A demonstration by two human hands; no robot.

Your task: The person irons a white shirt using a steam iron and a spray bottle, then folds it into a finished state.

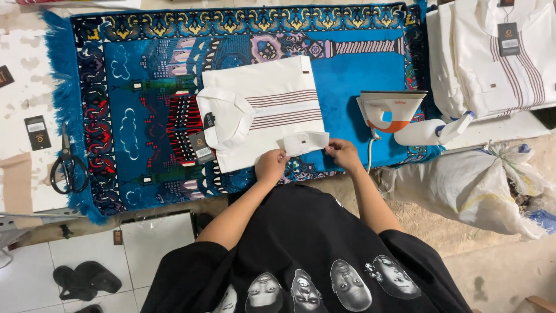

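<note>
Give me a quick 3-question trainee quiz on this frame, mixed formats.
1. True or false: both hands pinch the cuff of the folded white shirt.
2. What stands right of the shirt? A) scissors B) iron C) sandals
3. What lies under the shirt?

Key:
1. True: left hand and right hand grip the cuff of the folded white shirt.
2. B: the iron; the scissors lie far left.
3. A blue patterned rug.
</note>
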